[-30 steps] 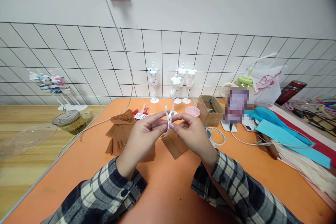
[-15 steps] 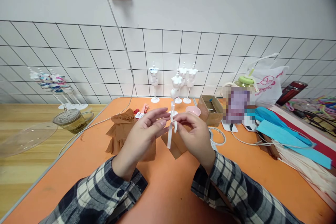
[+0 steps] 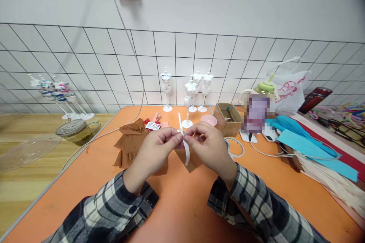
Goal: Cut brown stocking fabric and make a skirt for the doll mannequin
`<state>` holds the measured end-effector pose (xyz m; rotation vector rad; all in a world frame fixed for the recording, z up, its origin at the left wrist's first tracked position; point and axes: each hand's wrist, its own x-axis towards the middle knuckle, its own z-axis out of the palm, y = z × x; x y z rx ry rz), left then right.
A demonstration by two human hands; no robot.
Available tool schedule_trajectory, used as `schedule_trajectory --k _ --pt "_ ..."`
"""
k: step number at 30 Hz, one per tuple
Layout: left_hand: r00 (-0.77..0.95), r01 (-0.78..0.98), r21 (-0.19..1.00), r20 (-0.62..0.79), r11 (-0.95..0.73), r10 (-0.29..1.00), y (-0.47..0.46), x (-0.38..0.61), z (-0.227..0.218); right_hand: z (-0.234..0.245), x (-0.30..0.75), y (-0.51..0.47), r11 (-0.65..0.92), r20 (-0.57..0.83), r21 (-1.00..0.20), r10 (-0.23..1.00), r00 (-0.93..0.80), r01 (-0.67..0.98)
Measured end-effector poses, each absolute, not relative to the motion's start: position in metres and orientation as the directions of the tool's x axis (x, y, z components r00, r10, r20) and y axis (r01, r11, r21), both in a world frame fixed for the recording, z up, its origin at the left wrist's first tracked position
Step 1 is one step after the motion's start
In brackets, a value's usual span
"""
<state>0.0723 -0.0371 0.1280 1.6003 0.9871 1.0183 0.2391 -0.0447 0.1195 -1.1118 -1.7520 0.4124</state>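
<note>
Both my hands meet above the orange table (image 3: 176, 205), pinching a narrow white ribbon (image 3: 186, 151) between their fingertips. My left hand (image 3: 155, 152) grips it from the left, my right hand (image 3: 209, 148) from the right. One ribbon end sticks up past the fingers, the other curls down in front of a brown paper piece (image 3: 194, 159) lying under the hands. Crumpled brown paper (image 3: 129, 140) sits just left of my left hand.
Several small white mannequin stands (image 3: 190, 93) line the wire grid wall behind. A pink bowl (image 3: 208, 120), a small cardboard box (image 3: 228, 115), a white cable (image 3: 235, 148), blue and cream paper sheets (image 3: 310, 146) lie right. A glass teacup (image 3: 75, 131) sits left on wood.
My left hand, spread open half a second ago, has closed back onto the ribbon. The ribbon's hanging end has swung from left of my right fingers to below them.
</note>
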Motion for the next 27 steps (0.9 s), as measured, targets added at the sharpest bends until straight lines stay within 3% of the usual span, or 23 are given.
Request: schedule_trajectory --k 3,7,10,13,17,19,23,27 --pt "0.285 0.089 0.974 0.174 -0.207 0.943 -0.039 0.073 0.128 0.115 0.238 -0.048 0.649 0.701 -0.559 0.702 -0.124 0.517" --pt "0.324 -0.061 0.992 0.126 -0.112 0.938 -0.039 0.073 0.125 0.110 0.239 -0.051 0.787 0.878 -0.207 0.412 -0.244 0.581" --pt "0.359 -0.151 0.988 0.067 -0.012 0.931 -0.038 0.073 0.124 0.108 0.240 -0.051 0.788 0.903 -0.124 0.341 -0.260 0.604" --pt "0.326 -0.197 0.980 0.036 0.030 0.945 -0.038 0.075 0.124 0.107 0.238 -0.049 0.784 0.884 -0.240 0.420 -0.205 0.573" --pt "0.308 -0.206 0.978 0.035 0.031 0.951 -0.037 0.076 0.123 0.108 0.236 -0.047 0.619 0.691 -0.645 0.723 -0.004 0.447" --pt "0.322 -0.213 0.976 0.026 0.045 0.946 -0.037 0.077 0.122 0.111 0.237 -0.044 0.516 0.554 -0.771 0.832 -0.007 0.373" --pt "0.318 -0.210 0.977 0.044 0.025 0.947 -0.037 0.077 0.123 0.114 0.240 -0.040 0.409 0.404 -0.869 0.911 -0.079 0.277" --pt "0.248 -0.094 0.994 0.085 -0.064 0.965 -0.036 0.078 0.122 0.113 0.241 -0.037 0.348 0.351 -0.900 0.936 -0.037 0.261"
